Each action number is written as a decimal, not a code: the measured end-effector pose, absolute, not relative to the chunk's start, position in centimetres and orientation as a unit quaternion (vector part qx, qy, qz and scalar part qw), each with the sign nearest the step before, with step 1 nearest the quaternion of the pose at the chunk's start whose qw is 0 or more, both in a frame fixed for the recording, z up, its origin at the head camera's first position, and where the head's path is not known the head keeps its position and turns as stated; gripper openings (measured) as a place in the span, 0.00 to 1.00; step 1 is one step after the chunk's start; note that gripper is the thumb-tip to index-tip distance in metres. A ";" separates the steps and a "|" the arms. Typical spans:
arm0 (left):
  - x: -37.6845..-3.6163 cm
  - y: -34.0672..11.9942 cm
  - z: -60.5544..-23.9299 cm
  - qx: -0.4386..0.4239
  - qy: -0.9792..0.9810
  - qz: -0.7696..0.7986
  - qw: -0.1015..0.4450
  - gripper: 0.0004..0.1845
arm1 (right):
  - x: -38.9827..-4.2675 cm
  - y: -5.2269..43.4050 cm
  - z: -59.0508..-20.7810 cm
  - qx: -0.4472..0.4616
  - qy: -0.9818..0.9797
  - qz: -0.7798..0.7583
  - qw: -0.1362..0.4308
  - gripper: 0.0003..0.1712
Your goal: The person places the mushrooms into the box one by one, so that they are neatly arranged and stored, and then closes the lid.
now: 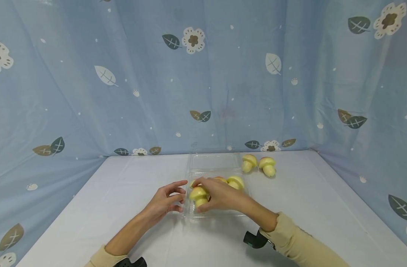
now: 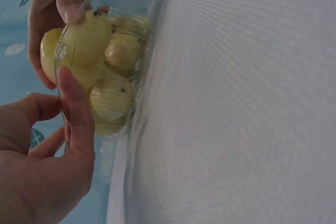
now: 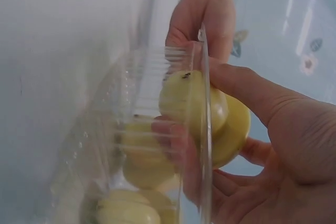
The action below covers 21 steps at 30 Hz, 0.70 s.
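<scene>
Head view: right hand (image 1: 220,196) curls its grip round a smooth yellow toy mushroom (image 1: 198,195) over the clear ribbed plastic clamshell (image 1: 217,163) on the counter (image 1: 123,193); left hand (image 1: 165,202) touches the clamshell's edge, fingers relaxed.

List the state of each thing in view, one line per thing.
Clear plastic container: lid open, lying flat on the table.
Mushroom in hand: gripped, at the container's near left edge.
Mushrooms in container: resting inside.
Two loose mushrooms: lying on the table, outside the container.
Right hand: holds a mushroom.
Left hand: touches the container's edge.
</scene>
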<state>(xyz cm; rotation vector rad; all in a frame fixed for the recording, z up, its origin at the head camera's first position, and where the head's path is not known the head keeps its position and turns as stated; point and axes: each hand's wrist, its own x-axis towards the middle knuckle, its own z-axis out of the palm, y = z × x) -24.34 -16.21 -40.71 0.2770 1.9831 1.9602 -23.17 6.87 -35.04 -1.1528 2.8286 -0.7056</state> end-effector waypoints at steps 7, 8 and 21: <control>-24.3 -16.2 -40.7 0.099 0.699 0.688 0.167 0.30 | -23.1 6.7 -35.3 -0.360 0.894 -0.261 0.052 0.37; -24.3 -16.2 -40.7 0.101 0.699 0.688 0.165 0.30 | -23.1 6.7 -35.3 -0.362 0.893 -0.262 0.057 0.37; -24.4 -16.3 -40.8 0.115 0.695 0.690 0.169 0.30 | -22.8 7.1 -35.1 -0.382 0.871 -0.293 0.096 0.34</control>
